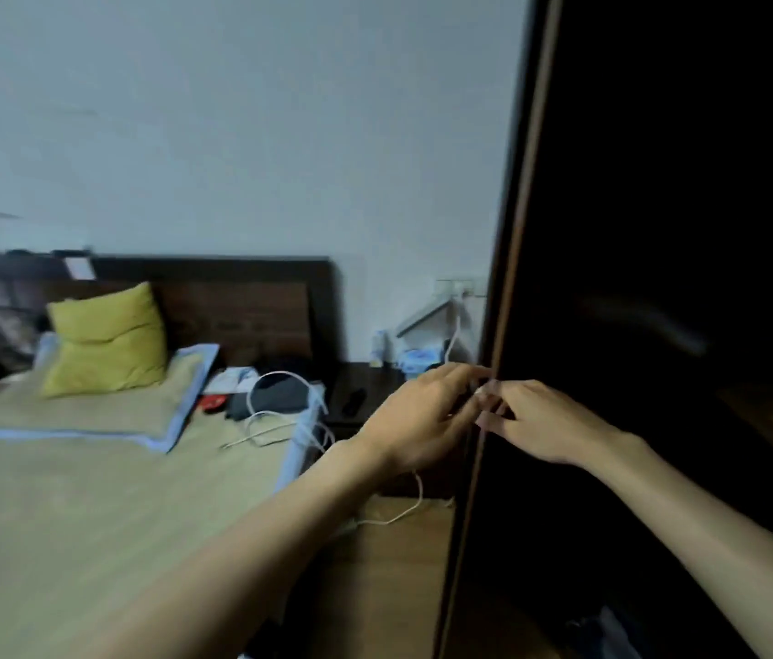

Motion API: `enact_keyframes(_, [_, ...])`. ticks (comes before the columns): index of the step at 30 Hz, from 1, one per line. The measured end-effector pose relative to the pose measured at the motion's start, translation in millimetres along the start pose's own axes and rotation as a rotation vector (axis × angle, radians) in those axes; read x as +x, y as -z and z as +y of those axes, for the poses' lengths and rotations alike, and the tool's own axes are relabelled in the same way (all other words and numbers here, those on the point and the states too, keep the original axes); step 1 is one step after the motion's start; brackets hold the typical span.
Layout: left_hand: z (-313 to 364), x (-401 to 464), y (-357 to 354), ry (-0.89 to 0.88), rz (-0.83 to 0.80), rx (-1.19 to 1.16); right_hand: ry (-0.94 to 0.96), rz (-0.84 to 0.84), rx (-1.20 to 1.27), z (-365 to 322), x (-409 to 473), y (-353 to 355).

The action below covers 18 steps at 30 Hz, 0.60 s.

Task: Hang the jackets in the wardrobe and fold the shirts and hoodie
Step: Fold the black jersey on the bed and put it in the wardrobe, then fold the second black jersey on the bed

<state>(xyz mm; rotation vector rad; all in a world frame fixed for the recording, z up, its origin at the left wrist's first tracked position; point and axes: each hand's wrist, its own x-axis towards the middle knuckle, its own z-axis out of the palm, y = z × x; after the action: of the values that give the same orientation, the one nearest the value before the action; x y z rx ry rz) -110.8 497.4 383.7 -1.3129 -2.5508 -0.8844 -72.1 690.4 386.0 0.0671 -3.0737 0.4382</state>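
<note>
Wardrobe point(660, 278) door edge, at three o'clock, has fingertips point(482, 373) of the left hand point(422, 420) curled on it and the right hand point(536, 420) beside, grip unclear. Likely opening it; no jackets visible. Next: swing it wide. Bed point(90, 492) at nine.

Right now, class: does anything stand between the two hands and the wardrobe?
Nothing visible does. The left hand and right hand are already at the edge of the dark wardrobe door, fingers on it. No jackets are in view.
</note>
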Motion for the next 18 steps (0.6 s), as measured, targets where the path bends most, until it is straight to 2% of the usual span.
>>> enact_keyframes(3, [-50, -84, 47, 0.125, 0.051, 0.121, 0.182, -0.118, -0.043, -91, 35, -49])
enact_keyframes(10, [-148, -316, 148, 0.581, 0.125, 0.321, 0.503, -0.367, -0.094, -306, 63, -164])
enact_keyframes(18, [-189, -516, 176, 1.043, 0.117, 0.316, 0.789, -0.558, -0.203, -475, 46, -298])
